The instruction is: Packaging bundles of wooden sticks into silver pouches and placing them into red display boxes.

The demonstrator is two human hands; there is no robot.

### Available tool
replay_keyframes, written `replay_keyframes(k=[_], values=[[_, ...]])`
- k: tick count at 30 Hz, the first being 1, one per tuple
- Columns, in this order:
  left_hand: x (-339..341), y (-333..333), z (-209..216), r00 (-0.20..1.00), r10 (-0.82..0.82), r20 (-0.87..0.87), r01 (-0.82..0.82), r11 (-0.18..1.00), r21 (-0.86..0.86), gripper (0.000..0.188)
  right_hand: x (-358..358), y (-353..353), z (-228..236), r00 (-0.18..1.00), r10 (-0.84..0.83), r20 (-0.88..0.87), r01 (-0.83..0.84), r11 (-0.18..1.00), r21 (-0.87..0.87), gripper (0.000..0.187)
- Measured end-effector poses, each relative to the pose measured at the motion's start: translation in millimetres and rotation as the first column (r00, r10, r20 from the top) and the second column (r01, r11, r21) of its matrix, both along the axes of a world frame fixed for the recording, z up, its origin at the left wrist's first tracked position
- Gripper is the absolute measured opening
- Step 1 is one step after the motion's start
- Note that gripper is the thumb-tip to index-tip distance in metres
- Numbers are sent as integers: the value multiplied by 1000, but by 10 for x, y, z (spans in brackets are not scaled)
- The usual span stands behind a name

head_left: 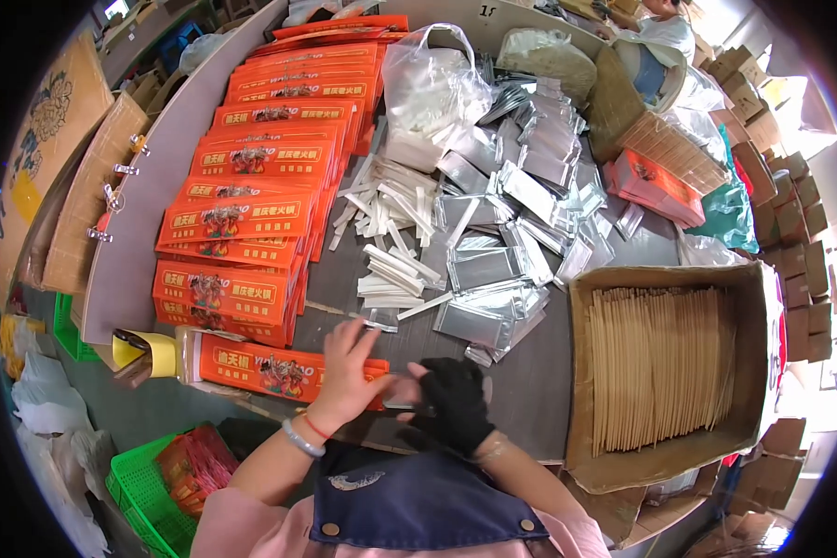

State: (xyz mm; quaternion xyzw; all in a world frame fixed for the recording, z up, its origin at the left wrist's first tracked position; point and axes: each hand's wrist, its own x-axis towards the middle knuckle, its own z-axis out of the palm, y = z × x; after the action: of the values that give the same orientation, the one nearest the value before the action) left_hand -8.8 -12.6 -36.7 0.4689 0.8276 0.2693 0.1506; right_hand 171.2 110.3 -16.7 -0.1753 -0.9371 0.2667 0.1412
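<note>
A stack of red printed paper sleeves (265, 370) lies lengthwise in a holder at the table's near edge. My left hand (346, 377) rests over its right end, fingers stretched out and apart. Close beside it is my right hand (451, 402), in a black fingerless glove. Its fingertips, near the sleeves' open end, are smeared by motion, so whether they hold anything is unclear. Beyond my hands lie narrow white strips (391, 279) and a heap of flat silver packets (484, 268). More red sleeves (242, 209) overlap in a long row on the left.
On the right, an open carton (581, 372) holds many thin wooden sticks (660, 367). A clear plastic bag (432, 93) stands at the back, and red packs (656, 186) lie at the back right. Below left is a green basket (139, 493). Another person (656, 42) is at the far right.
</note>
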Motion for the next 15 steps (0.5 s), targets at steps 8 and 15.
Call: replay_keyframes(k=[8,15], values=[[-211,913,-177,952,-112,-283,162,974,161,15,1801,873,-66,510,-857,69,796,501,339,36],[146,1206,-69,924,-340,-177,368,915,163,33,2017,908,-237,282,-879,385,718,459,523,23]])
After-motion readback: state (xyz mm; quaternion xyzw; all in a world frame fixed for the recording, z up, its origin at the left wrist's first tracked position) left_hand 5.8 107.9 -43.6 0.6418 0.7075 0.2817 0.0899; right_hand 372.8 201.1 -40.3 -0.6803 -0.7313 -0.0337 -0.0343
